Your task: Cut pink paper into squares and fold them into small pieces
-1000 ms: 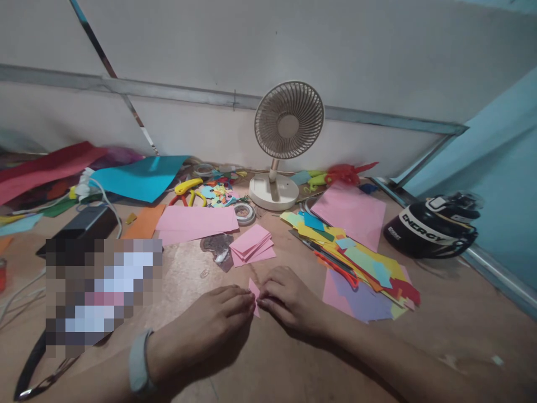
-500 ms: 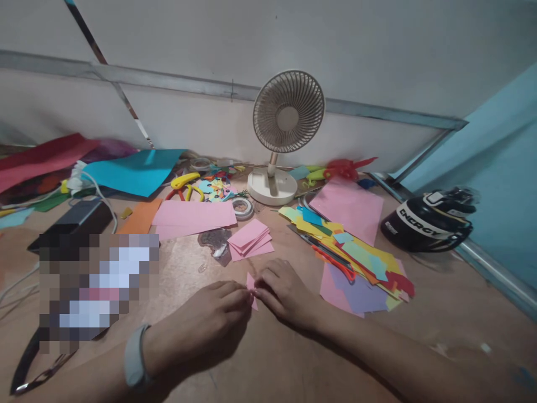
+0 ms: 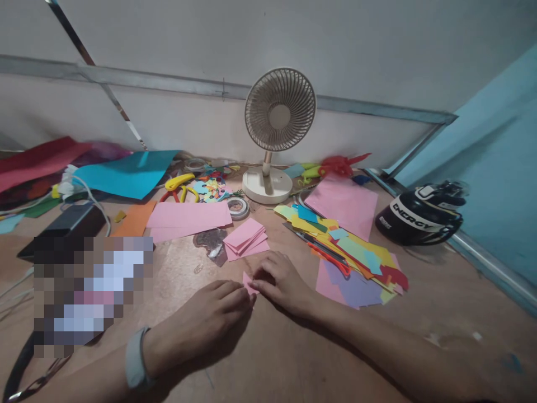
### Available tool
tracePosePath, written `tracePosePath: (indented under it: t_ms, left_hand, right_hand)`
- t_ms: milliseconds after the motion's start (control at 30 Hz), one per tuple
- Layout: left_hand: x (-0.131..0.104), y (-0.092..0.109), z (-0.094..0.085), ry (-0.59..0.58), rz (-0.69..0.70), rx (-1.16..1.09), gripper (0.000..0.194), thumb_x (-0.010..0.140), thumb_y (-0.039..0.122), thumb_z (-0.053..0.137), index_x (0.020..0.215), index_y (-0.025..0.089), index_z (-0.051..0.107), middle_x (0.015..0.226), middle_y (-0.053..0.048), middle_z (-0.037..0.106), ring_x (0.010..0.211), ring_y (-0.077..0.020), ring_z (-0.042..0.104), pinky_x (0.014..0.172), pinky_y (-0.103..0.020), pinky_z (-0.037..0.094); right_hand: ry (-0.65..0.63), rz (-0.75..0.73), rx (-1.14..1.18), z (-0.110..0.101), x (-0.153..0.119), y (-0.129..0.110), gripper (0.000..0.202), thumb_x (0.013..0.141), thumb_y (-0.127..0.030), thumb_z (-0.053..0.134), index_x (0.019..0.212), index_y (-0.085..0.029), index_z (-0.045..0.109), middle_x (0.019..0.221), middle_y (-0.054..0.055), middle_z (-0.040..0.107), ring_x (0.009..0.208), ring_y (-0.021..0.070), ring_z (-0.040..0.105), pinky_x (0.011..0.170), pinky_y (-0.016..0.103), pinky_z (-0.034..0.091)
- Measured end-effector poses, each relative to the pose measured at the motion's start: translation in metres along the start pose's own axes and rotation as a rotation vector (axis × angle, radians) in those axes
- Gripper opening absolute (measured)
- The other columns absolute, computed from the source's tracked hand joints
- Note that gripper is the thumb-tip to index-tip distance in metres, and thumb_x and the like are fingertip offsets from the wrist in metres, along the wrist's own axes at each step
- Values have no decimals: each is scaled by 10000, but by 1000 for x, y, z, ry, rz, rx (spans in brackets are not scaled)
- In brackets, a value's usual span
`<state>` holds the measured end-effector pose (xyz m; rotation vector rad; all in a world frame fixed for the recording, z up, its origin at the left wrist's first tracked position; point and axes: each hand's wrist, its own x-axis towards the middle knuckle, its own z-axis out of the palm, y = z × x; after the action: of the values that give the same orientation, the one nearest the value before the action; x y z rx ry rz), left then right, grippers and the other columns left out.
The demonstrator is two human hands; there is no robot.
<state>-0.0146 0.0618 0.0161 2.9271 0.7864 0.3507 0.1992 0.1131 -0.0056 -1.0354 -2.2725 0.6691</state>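
Note:
A small piece of pink paper is pinched between both hands near the middle of the wooden table. My left hand, with a grey band on its wrist, has its fingers closed on the paper's lower left side. My right hand grips the paper from the right, thumb and fingers together. The fingers partly hide the piece, so its folds cannot be made out. Just beyond the hands lies a small stack of folded pink papers.
Behind stands a white fan. Colored paper strips with orange-handled scissors lie to the right, near a black bottle. Leftward are pink sheets, yellow-handled scissors, a tape roll and a black box.
The view has shifted slightly, so the background sits a little further left. The pink piece is turned a little between my fingers, and both hands still hold it.

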Motion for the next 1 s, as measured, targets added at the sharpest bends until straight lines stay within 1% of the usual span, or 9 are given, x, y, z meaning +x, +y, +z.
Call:
tracePosePath:
  t_ms: [67, 133, 233, 300, 467, 567, 700, 833, 1000]
  left_hand:
    - [0, -1, 2, 22, -5, -19, 278, 968, 83, 394, 1150, 139, 597, 982, -87, 661, 920, -249, 641, 795, -403, 552]
    - [-1, -1, 4, 44, -16, -30, 268, 966, 90, 407, 1140, 147, 601, 974, -83, 659, 921, -243, 640, 802, -399, 546]
    - [-1, -1, 5, 62, -14, -35, 264, 955, 85, 418, 1133, 152, 601, 975, -80, 657, 927, -240, 636, 806, -392, 540]
    - [0, -1, 6, 58, -13, -38, 255, 954, 82, 417, 1113, 150, 604, 953, -76, 652, 910, -238, 633, 794, -389, 537]
    - [1, 1, 4, 75, -30, -34, 229, 965, 96, 417, 1080, 155, 607, 891, -61, 638, 830, -221, 625, 746, -374, 528]
    - [1, 1, 3, 50, -19, -39, 241, 969, 93, 412, 1107, 153, 600, 916, -65, 643, 855, -229, 626, 762, -383, 526]
    - [1, 1, 2, 37, -32, -23, 214, 962, 99, 431, 1055, 170, 610, 907, -51, 637, 825, -221, 623, 745, -377, 523]
    - [2, 2, 0, 53, -35, -17, 236, 948, 91, 416, 1063, 166, 608, 891, -56, 636, 811, -217, 624, 736, -367, 525]
    - [1, 1, 0, 27, -33, -25, 262, 950, 91, 417, 1124, 156, 601, 948, -73, 652, 863, -234, 639, 762, -395, 541]
  right_hand:
    - [-30, 82, 119, -7, 3, 1, 137, 797, -76, 740, 808, -176, 647, 864, 0, 635, 829, 157, 579, 753, 285, 430]
    - [-101, 186, 220, -15, 5, 1, 161, 750, -33, 737, 787, -169, 660, 831, -11, 643, 763, 134, 580, 670, 243, 430]
    - [-251, 309, 267, -22, 5, 2, 102, 742, -114, 759, 765, -166, 674, 746, -18, 654, 674, 124, 572, 570, 221, 393]
    - [-302, 344, 237, -22, 4, 2, 104, 742, -185, 777, 738, -169, 674, 699, -22, 650, 639, 123, 563, 536, 219, 365]
    - [-251, 291, 116, -17, 4, -2, 138, 737, -211, 785, 690, -174, 662, 673, -22, 636, 629, 124, 540, 525, 221, 327]
    - [-259, 298, 91, -18, 4, -7, 115, 754, -183, 769, 704, -171, 665, 704, -13, 651, 660, 133, 557, 544, 228, 337]
    - [-257, 281, 62, -21, 4, -11, 112, 760, -175, 770, 714, -168, 668, 731, -10, 661, 701, 143, 569, 579, 239, 350]
    - [-267, 249, 96, -21, 3, -7, 87, 766, -165, 759, 739, -174, 678, 740, -9, 663, 696, 140, 566, 577, 236, 357]
    - [-306, 274, 162, -22, 5, -2, 78, 744, -107, 732, 761, -171, 689, 745, 0, 664, 674, 134, 555, 563, 233, 370]
